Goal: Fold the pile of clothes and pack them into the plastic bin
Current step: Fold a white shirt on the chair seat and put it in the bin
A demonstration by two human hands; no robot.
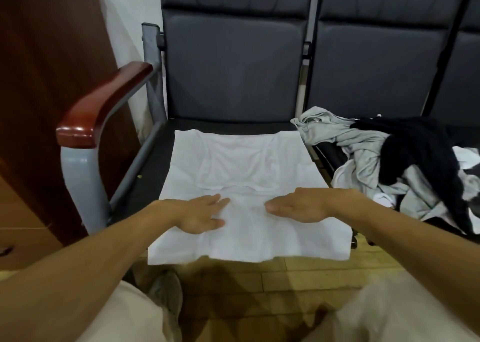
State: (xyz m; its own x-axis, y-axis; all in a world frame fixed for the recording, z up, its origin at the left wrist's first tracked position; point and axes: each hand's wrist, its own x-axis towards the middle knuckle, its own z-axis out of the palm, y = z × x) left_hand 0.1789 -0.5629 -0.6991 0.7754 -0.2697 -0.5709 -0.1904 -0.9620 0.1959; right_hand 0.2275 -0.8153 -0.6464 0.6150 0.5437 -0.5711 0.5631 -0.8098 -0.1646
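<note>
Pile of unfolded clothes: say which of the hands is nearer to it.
Right. The right hand lies flat on the white shirt, on the side toward the pile; the left hand lies farther left, away from it.

First seat (233, 125): dark, padded, wooden armrest (104, 105) on one side.
On it: white shirt (249, 175), spread flat, front edge hanging past the seat.
Next seat (465, 134): same kind, just beside.
On it: messy pile of clothes (376, 154), gray, black, white.
</note>
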